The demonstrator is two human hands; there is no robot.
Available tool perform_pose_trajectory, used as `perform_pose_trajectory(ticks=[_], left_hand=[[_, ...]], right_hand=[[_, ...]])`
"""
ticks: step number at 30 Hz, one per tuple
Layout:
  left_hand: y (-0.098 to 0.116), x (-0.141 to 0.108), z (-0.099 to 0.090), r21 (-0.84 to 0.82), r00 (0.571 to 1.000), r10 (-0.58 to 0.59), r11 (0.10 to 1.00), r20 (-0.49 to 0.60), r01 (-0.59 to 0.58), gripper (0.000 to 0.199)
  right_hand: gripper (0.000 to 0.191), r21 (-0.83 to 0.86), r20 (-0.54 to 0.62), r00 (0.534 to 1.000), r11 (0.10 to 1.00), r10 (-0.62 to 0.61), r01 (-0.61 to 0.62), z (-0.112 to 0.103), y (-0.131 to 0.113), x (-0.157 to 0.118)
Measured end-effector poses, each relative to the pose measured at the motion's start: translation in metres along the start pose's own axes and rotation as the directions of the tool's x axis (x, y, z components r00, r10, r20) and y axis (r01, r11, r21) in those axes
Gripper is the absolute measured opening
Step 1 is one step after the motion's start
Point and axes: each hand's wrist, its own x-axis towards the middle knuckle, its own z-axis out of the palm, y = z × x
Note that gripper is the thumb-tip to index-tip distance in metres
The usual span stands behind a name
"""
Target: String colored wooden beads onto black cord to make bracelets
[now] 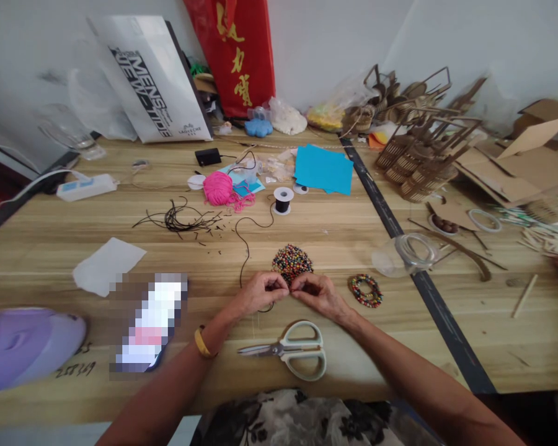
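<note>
My left hand (261, 291) is closed, thumb and forefinger pinched on a thin black cord (242, 266). The cord runs from a white spool (283, 197) down to this hand, and a short bit shows below it. Fingertip to fingertip with it, my right hand (320, 296) is also pinched; whatever lies in its fingers is too small to make out. Just beyond both hands is a heap of multicoloured beads (292, 260). A coil of strung beads (366, 290) lies to the right. Scissors (302, 350) with pale handles rest in front of me.
At left lie a phone (153, 322), white paper (108, 266) and a purple device (32, 347). Cut black cords (181, 218), pink yarn (218, 188) and blue sheets (324, 168) sit farther back. Rightward are clear tape rolls (416, 251), woven baskets (418, 161) and cardboard (506, 167).
</note>
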Motion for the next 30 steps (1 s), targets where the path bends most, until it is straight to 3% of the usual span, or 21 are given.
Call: perform_pose_trajectory(ticks=[30], left_hand=[[-0.0024,0.0011,0.0014,0.125,0.998,0.055,0.991,-0.025,-0.052,0.014]], right_hand=[[0.023,0.028,0.026,1.0,1.0,0.013,-0.013,0.0,0.0005,-0.0003]])
